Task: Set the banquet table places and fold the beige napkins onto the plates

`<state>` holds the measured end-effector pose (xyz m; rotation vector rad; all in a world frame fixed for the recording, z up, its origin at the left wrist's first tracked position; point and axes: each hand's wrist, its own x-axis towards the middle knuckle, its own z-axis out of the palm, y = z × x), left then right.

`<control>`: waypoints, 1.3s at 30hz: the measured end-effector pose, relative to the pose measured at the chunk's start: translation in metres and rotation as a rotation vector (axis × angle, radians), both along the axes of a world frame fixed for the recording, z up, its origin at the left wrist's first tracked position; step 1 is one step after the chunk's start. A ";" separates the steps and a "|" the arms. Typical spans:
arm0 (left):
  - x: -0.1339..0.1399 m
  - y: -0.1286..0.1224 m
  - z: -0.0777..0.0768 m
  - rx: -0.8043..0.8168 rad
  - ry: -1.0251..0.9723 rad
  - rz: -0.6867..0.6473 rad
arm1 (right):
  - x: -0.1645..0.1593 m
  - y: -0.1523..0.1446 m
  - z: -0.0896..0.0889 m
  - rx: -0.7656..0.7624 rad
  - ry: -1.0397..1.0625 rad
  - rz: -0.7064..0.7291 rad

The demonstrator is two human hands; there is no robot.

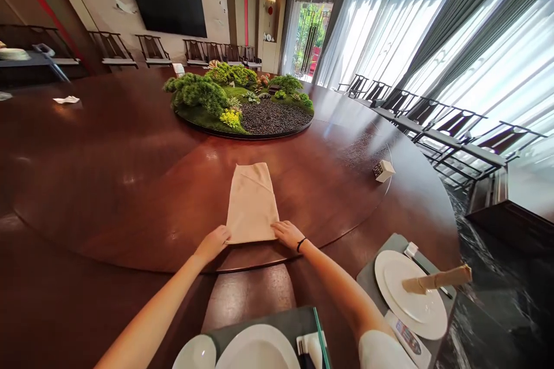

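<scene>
A beige cloth napkin [251,204], folded into a long rectangle, lies on the round wooden turntable in front of me. A diagonal fold line crosses its far part. My left hand [217,242] grips the near left corner, fingers closed on the edge. At the near right corner, my right hand [288,235] pinches the other edge; a dark band circles that wrist. Below my arms, a white plate [258,349] and a white bowl [197,353] sit on a grey-green placemat, cut off by the bottom of the view.
A miniature garden centrepiece [277,118] stands mid-table. To the right are a small white patterned box [384,171] and a setting with a plate [387,277] and a rolled beige napkin [437,280]. A crumpled white tissue [66,100] lies far left. Chairs [426,109] line the curtains.
</scene>
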<state>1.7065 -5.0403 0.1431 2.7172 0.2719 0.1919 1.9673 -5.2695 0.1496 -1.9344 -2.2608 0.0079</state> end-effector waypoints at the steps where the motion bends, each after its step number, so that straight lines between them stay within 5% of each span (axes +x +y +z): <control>1: -0.008 -0.011 -0.021 -0.020 0.038 -0.038 | -0.009 -0.011 -0.020 -0.031 0.050 0.011; 3: -0.026 -0.029 -0.052 -0.068 0.066 -0.085 | -0.025 -0.035 -0.050 -0.077 0.169 -0.002; 6: -0.045 -0.045 -0.076 -0.191 0.075 0.011 | -0.039 -0.058 -0.067 -0.100 0.354 -0.204; 11: -0.028 -0.042 -0.082 -0.409 0.075 0.385 | -0.041 -0.040 -0.052 -0.110 0.495 -0.664; 14: -0.006 -0.037 -0.079 -0.365 0.072 0.465 | -0.054 -0.013 -0.044 -0.058 0.354 -0.827; 17: 0.005 -0.038 -0.074 -0.199 0.055 0.419 | -0.089 0.009 -0.048 0.023 0.203 -0.726; 22: -0.001 -0.045 -0.074 0.064 0.091 0.337 | -0.127 0.008 -0.072 -0.181 0.161 -0.325; 29: -0.011 -0.049 -0.073 0.208 0.148 0.224 | -0.046 -0.046 -0.082 -0.191 0.113 -0.319; 35: -0.001 -0.046 -0.060 0.191 0.144 -0.036 | -0.013 -0.024 -0.079 -0.150 0.161 -0.148; 39: 0.001 -0.027 -0.056 0.166 0.095 -0.075 | -0.007 -0.004 -0.076 -0.113 0.464 -0.455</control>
